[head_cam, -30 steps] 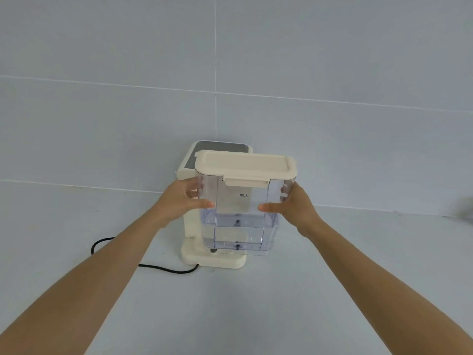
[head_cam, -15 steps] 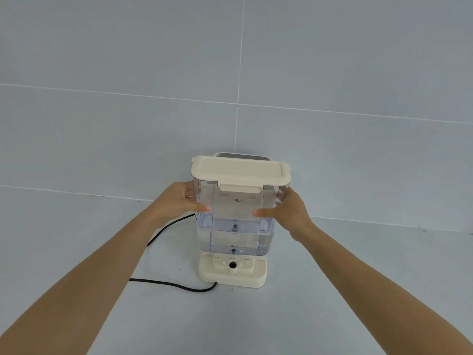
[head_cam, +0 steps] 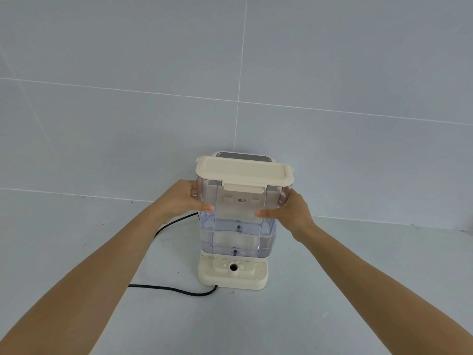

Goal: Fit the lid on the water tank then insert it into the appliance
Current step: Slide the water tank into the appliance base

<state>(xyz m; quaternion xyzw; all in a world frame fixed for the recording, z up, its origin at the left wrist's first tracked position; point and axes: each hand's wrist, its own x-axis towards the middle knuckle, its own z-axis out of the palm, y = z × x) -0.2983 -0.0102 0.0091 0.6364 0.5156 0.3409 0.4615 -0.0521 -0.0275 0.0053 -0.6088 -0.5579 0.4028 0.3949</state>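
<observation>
A clear plastic water tank (head_cam: 238, 234) with a cream lid (head_cam: 243, 172) sitting on top is held upright between both hands. My left hand (head_cam: 181, 201) grips its left side and my right hand (head_cam: 289, 212) grips its right side. The tank hangs just above the cream base (head_cam: 234, 275) of the appliance, whose round inlet hole (head_cam: 233, 267) shows below the tank's bottom edge. The appliance's grey top panel (head_cam: 243, 157) peeks out behind the lid. A little water lies in the tank's lower part.
A black power cord (head_cam: 174, 288) runs from the appliance's base to the left across the pale countertop (head_cam: 332, 316), and loops behind my left wrist. A tiled wall (head_cam: 230, 73) stands close behind the appliance.
The tank has come down and lined up squarely over the appliance's base. Both hands keep the same grip on its sides.
</observation>
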